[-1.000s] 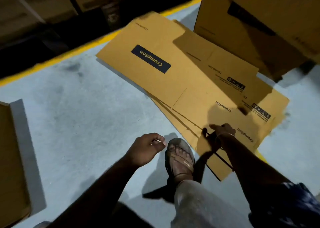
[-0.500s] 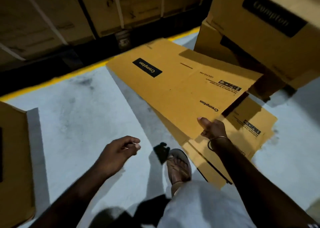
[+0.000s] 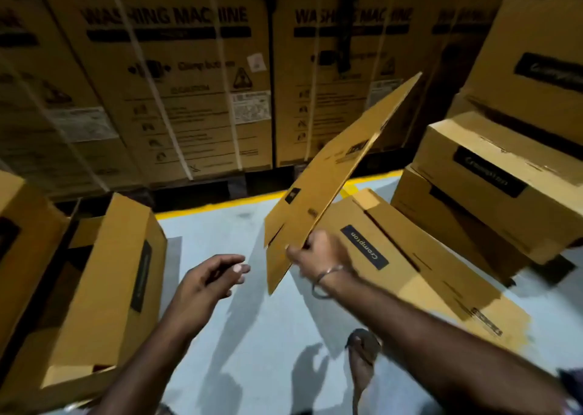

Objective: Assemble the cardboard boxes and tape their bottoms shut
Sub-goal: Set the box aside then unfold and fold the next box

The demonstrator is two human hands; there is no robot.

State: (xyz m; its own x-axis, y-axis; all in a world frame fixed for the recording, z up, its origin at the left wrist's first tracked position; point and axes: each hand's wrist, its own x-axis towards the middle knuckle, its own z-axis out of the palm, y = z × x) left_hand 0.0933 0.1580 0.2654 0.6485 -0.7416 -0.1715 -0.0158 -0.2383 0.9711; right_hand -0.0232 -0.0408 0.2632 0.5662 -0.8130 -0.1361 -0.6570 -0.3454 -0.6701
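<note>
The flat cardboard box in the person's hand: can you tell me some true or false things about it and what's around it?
1. The right hand grips the flat cardboard box by its lower edge. True.
2. The flat cardboard box lies on the floor. False: it is lifted up and tilted in the air.
3. The left hand holds a roll of tape. False: it holds nothing, its fingers loosely curled near the box.
4. More flat Crompton boxes lie on the grey floor behind the right arm. True.
5. The big cartons at the back say "WASHING MACHINE". True.
</note>
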